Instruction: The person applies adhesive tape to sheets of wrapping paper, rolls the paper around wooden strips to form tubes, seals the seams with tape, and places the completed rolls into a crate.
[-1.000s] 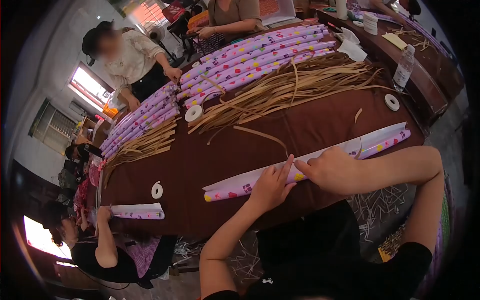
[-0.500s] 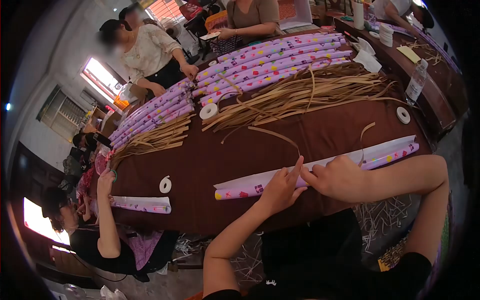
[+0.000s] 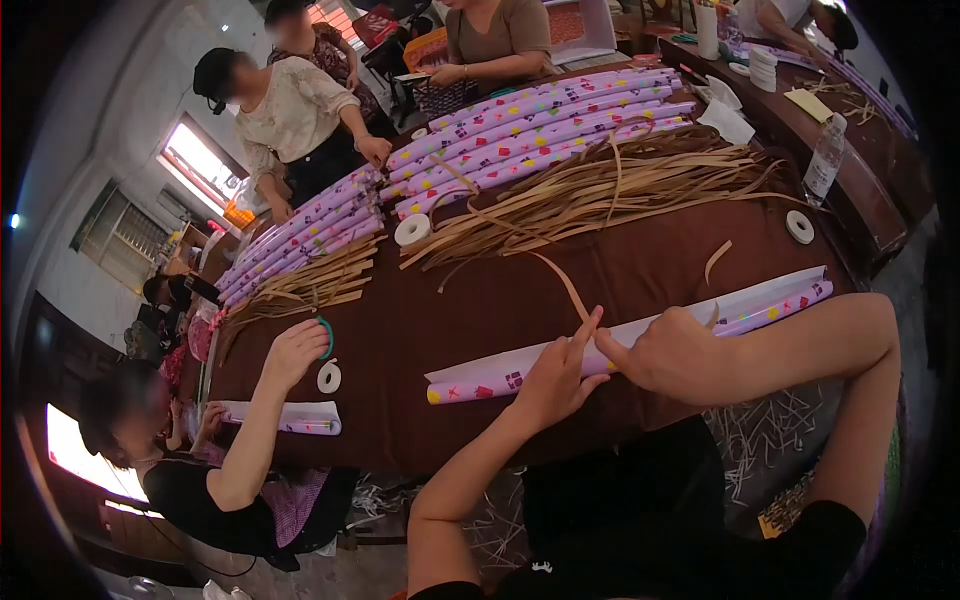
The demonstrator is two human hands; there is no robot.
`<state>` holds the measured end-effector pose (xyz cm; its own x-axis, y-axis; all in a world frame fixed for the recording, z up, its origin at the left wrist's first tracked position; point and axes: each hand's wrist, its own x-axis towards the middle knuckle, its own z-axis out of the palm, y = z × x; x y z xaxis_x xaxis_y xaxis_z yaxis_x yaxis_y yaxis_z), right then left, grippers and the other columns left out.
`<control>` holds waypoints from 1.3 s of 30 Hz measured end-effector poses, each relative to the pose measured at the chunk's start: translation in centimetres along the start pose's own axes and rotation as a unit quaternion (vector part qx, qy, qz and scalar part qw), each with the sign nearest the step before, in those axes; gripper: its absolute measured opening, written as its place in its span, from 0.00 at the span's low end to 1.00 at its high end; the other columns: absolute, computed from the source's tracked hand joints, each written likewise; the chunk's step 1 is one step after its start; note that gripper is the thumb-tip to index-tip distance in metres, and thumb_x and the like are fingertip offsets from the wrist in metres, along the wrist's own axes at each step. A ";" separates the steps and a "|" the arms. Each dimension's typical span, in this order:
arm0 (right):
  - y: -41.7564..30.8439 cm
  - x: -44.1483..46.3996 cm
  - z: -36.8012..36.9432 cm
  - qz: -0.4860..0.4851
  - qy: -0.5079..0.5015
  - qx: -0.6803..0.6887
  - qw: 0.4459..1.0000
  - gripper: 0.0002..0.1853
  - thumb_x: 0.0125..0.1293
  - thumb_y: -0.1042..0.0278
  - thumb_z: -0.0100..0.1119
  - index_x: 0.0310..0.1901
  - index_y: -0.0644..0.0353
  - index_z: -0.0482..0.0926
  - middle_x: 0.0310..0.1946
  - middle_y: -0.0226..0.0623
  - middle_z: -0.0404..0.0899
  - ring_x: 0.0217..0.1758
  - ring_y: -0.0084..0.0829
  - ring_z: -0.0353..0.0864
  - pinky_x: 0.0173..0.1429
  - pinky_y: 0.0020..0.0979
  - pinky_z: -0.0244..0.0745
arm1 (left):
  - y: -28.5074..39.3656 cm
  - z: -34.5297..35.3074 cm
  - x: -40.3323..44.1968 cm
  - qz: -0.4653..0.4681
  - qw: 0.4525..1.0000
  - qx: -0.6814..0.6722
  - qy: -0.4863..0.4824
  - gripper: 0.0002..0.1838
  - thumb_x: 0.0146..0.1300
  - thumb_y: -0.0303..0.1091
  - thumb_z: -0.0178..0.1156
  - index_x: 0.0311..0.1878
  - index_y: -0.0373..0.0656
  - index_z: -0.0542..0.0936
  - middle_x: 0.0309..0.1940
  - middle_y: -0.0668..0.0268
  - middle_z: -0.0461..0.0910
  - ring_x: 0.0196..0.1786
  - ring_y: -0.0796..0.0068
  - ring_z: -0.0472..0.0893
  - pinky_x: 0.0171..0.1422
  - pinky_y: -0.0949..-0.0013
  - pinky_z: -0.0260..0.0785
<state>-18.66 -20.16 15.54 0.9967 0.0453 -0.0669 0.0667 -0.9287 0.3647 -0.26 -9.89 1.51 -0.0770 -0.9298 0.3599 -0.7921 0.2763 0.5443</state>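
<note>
A partly rolled sheet of purple patterned wrap [image 3: 475,388] lies along the table's near side, its pale inner face turned up. My left hand [image 3: 555,378] rests on it, index finger stretched along a thin tan strip [image 3: 566,285] and thumb apart. Just to the right, my right hand [image 3: 665,355] is curled, its fingertips meeting near my left index finger. That same strip passes between the two hands. Another strip end [image 3: 717,260] sticks up behind my right wrist. What my right fingers pinch is too small to make out.
Beyond lie a heap of tan strips [image 3: 590,195], purple rolls [image 3: 540,115] and white tape rolls [image 3: 799,227]. A bottle [image 3: 825,160] stands at the right. At the left, a co-worker's hand [image 3: 297,352] holds green-handled scissors [image 3: 327,338]. Other people stand behind the table.
The co-worker's hand with the scissors has moved right, over the table. The strip between my hands has shifted and stands straighter. My hands stay at nearly the same place on the wrap.
</note>
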 end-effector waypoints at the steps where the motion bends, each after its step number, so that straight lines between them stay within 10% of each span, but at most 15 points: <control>1: 0.7 -0.5 -1.2 -0.010 -0.054 0.018 0.998 0.26 0.56 0.67 0.63 0.53 0.71 0.69 0.17 0.29 0.77 0.18 0.29 0.81 0.18 0.27 0.64 | 0.3 -0.2 0.1 0.000 1.000 -0.001 0.000 0.52 0.54 0.32 0.72 0.78 0.46 0.50 0.36 0.55 0.73 0.38 0.54 0.74 0.47 0.58 0.69; 3: 1.1 -1.9 -3.5 -0.019 -0.109 0.036 0.993 0.28 0.54 0.66 0.65 0.55 0.71 0.69 0.17 0.29 0.77 0.18 0.29 0.80 0.18 0.27 0.63 | 1.0 -0.7 0.1 -0.032 0.998 0.032 -0.034 0.44 0.55 0.33 0.72 0.71 0.35 0.57 0.71 0.59 0.64 0.44 0.57 0.74 0.54 0.60 0.70; 9: 1.3 -5.3 -10.0 -0.078 -0.287 0.201 0.933 0.36 0.59 0.60 0.64 0.62 0.76 0.64 0.21 0.42 0.81 0.24 0.39 0.84 0.23 0.40 0.73 | 0.8 -0.6 0.1 -0.020 0.998 0.045 -0.033 0.46 0.56 0.34 0.72 0.73 0.34 0.56 0.63 0.57 0.70 0.39 0.58 0.71 0.48 0.61 0.69; 13: 1.6 -4.2 -7.1 -0.290 -0.444 0.386 0.755 0.31 0.74 0.43 0.47 0.63 0.67 0.67 0.33 0.50 0.84 0.37 0.53 0.85 0.38 0.46 0.81 | 1.0 -0.9 0.2 -0.006 0.999 0.044 -0.030 0.45 0.56 0.34 0.71 0.72 0.34 0.57 0.55 0.56 0.72 0.38 0.58 0.71 0.48 0.60 0.69; 16: 4.2 -1.3 -5.1 -0.225 -0.368 0.518 0.739 0.26 0.72 0.42 0.52 0.55 0.58 0.76 0.31 0.44 0.84 0.36 0.47 0.85 0.38 0.39 0.78 | 1.6 -1.1 0.3 -0.022 0.998 0.050 -0.042 0.44 0.57 0.34 0.71 0.72 0.33 0.57 0.50 0.54 0.72 0.38 0.56 0.71 0.48 0.59 0.69; 21: 7.7 7.7 4.5 0.172 0.121 0.437 0.874 0.28 0.62 0.39 0.64 0.43 0.62 0.81 0.30 0.46 0.83 0.38 0.42 0.85 0.41 0.38 0.78 | 1.1 -0.6 0.3 -0.015 0.999 0.039 -0.032 0.49 0.56 0.32 0.70 0.77 0.43 0.52 0.40 0.50 0.71 0.37 0.53 0.71 0.46 0.58 0.68; 25: 7.6 14.3 11.0 0.264 -0.063 0.360 0.893 0.36 0.58 0.34 0.65 0.46 0.67 0.79 0.41 0.50 0.83 0.48 0.45 0.84 0.50 0.42 0.79 | 1.1 -0.9 0.2 -0.021 0.997 0.051 -0.053 0.50 0.55 0.30 0.70 0.78 0.45 0.52 0.37 0.52 0.69 0.37 0.55 0.71 0.45 0.58 0.68; 29: 6.2 16.2 13.7 0.225 0.014 0.358 0.906 0.25 0.64 0.47 0.63 0.44 0.67 0.81 0.34 0.46 0.85 0.37 0.43 0.86 0.45 0.39 0.80 | 0.9 -0.6 0.2 0.004 0.998 0.060 -0.035 0.50 0.56 0.33 0.71 0.77 0.42 0.52 0.40 0.51 0.71 0.37 0.55 0.71 0.46 0.59 0.69; 33: 6.3 16.4 13.3 0.186 -0.002 0.709 0.680 0.14 0.73 0.62 0.53 0.51 0.63 0.77 0.25 0.32 0.80 0.16 0.20 0.72 0.22 0.25 0.66 | 0.6 -0.1 0.5 0.066 0.996 0.053 0.035 0.44 0.57 0.37 0.71 0.72 0.37 0.58 0.52 0.50 0.72 0.46 0.53 0.75 0.53 0.58 0.70; 35: 7.0 15.7 13.8 0.044 -0.025 0.926 0.374 0.16 0.76 0.59 0.50 0.55 0.61 0.75 0.23 0.29 0.77 0.12 0.17 0.62 0.18 0.21 0.54 | -0.2 0.3 0.0 0.088 0.992 0.055 0.068 0.41 0.58 0.37 0.70 0.70 0.36 0.59 0.57 0.49 0.71 0.51 0.51 0.75 0.57 0.58 0.69; 39: 6.2 15.0 13.4 -0.019 0.008 0.958 0.286 0.14 0.79 0.62 0.44 0.59 0.58 0.69 0.22 0.33 0.76 0.12 0.16 0.60 0.16 0.21 0.49 | 0.9 -0.3 -0.2 -0.063 0.997 -0.039 0.000 0.43 0.52 0.40 0.76 0.64 0.36 0.61 0.62 0.48 0.70 0.57 0.48 0.76 0.60 0.59 0.71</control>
<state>-3.94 -30.19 4.34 0.9980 0.0570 -0.0274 -0.0552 0.5756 -0.8159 -0.77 -9.39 2.12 0.0213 -0.9583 0.2849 -0.7459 0.1745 0.6427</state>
